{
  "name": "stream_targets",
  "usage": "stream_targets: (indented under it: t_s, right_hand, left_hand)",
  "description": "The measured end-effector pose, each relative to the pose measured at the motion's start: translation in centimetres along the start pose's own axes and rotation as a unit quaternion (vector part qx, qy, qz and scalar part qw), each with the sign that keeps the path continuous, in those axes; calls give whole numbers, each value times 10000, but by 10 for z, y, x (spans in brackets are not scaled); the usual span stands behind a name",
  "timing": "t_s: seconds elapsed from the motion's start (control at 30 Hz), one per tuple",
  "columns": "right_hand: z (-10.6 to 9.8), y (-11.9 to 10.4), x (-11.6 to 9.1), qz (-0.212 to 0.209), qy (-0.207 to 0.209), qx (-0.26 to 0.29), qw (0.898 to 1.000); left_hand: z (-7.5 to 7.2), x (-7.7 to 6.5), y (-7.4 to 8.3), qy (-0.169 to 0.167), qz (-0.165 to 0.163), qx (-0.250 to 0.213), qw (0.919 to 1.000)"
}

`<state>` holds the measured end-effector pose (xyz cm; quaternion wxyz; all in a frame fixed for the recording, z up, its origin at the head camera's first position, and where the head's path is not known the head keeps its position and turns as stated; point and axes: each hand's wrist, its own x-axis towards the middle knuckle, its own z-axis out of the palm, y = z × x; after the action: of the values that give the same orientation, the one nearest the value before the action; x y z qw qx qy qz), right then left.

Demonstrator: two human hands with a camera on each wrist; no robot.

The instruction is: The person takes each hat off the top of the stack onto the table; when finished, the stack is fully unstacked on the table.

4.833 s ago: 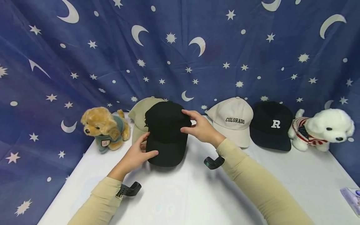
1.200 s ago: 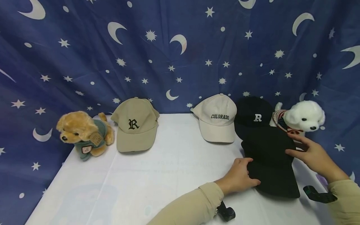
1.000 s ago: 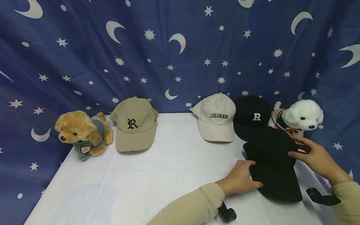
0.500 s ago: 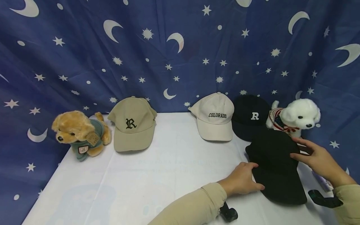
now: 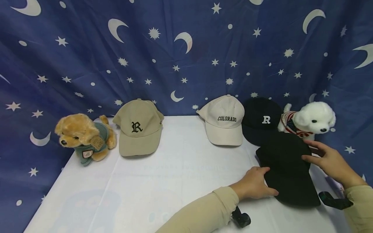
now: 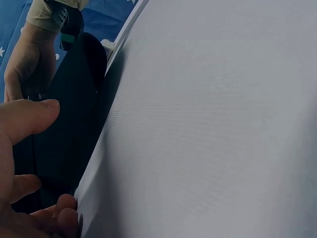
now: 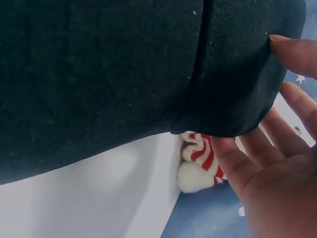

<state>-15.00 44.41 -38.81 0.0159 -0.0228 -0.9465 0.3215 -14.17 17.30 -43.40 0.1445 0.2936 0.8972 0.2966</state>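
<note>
A plain black baseball cap (image 5: 287, 171) is at the right side of the table, brim toward the front, overlapping the lower edge of the R cap behind it in the head view. My left hand (image 5: 253, 184) holds its left edge near the brim, thumb above. On the other side my right hand (image 5: 333, 163) grips the crown's edge. The right wrist view shows the thumb on the cap's dark cloth (image 7: 124, 64) and the other fingers at and beneath its rim. In the left wrist view the cap's brim (image 6: 74, 94) stands just off the white tablecloth.
Behind stand a cream COLORADO cap (image 5: 223, 129), a black cap with a white R (image 5: 259, 113) and a white toy dog (image 5: 314, 118). A khaki cap (image 5: 140, 129) and a brown toy dog (image 5: 78, 131) are at the left. A starry blue curtain (image 5: 163, 48) hangs behind the table.
Both hands have carried the black cap from before the khaki cap over to the right, uncovering the khaki cap. During the last second it has shifted slightly farther right and off the R cap.
</note>
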Motion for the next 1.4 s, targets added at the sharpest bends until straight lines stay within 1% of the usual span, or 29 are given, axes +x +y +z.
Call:
stream_targets:
  t_s: [0.27,0.37,0.5,0.67,0.83,0.93,1.07,1.23,1.4]
  right_hand:
    - [-1,0,4,118,-55,-30,9999]
    - [-1,1,5,161,-72,27,9998]
    - [-1,3,6,169,-127,154,9997]
    - [-2,4,7,95,-154,229,9996]
    - [-1,0,5,117,109,146,9998]
    - [-2,-6,3,107,282,77,9995]
    - [-4,-13,0,-90,413,-6,9991]
    - [-6,-24,-1,-353,479,57,9982]
    - [-6,-39,0,-587,527,113,9968]
  left_hand:
    - [-3,3,-2,-48,23,-427,9991]
    - [-4,3,-2,-97,-27,-580,9983]
    - [-5,2,-3,-52,-56,-597,9982]
    - [-7,1,-6,-4,45,-560,9984]
    - [-13,-1,-11,80,200,-623,9978]
    - [-21,-4,-16,142,205,-741,9969]
    - [-38,-10,-26,197,246,-858,9958]
    - [-64,-20,-46,315,182,-1162,9926]
    - [-92,-33,-66,581,39,-1436,9879]
